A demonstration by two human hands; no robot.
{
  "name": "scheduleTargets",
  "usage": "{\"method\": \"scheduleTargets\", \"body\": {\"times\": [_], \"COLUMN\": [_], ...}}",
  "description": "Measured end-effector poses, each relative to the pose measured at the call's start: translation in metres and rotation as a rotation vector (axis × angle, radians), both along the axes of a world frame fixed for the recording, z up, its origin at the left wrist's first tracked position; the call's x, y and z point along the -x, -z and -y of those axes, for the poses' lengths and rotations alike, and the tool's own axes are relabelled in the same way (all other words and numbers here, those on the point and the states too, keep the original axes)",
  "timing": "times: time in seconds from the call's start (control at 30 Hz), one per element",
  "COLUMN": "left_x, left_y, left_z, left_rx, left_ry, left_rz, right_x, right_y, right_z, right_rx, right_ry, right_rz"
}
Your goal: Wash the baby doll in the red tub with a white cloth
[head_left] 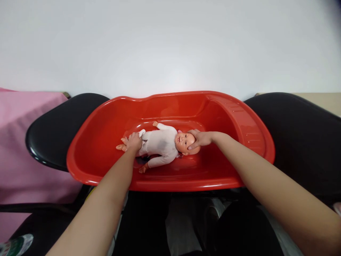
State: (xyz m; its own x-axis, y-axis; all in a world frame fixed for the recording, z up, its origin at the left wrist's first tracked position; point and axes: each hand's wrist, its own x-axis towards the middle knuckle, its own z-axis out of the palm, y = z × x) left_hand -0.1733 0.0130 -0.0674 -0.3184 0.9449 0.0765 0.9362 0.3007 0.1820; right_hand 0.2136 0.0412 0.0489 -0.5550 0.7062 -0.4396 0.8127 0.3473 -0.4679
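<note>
A baby doll [158, 142] in a white body suit lies face up inside a red baby bathtub [170, 185], its head to the right and its bare feet to the left. My left hand [134, 142] is closed over the doll's upper legs, and a bit of white cloth [142, 132] shows beside the fingers. At the other end, my right hand [201, 138] grips the top of the doll's head, thumb on the near side and fingers on the far side. A grey patch marks the suit's chest.
The tub rests across black chairs, with one black seat [61, 128] at its left and another [298, 142] at its right. Pink cloth [29, 142] hangs at the far left. A pale wall [170, 46] stands behind. A labelled bottle [18, 245] is partly visible at the bottom left.
</note>
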Motion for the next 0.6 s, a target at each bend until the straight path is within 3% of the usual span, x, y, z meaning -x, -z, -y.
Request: {"method": "scheduleTargets", "body": {"times": [0.27, 0.6], "left_x": [0.0034, 0.0073], "left_y": [-0.0006, 0.0053], "left_z": [-0.0008, 0.0009], "left_rx": [0.005, -0.025], "left_ry": [-0.094, -0.110], "left_rz": [-0.016, -0.055], "right_x": [0.0005, -0.0001], "right_y": [-0.0092, -0.0099], "right_z": [0.0065, 0.0073], "right_rx": [0.046, 0.062], "right_ry": [0.024, 0.028], "right_rz": [-0.026, -0.025]}}
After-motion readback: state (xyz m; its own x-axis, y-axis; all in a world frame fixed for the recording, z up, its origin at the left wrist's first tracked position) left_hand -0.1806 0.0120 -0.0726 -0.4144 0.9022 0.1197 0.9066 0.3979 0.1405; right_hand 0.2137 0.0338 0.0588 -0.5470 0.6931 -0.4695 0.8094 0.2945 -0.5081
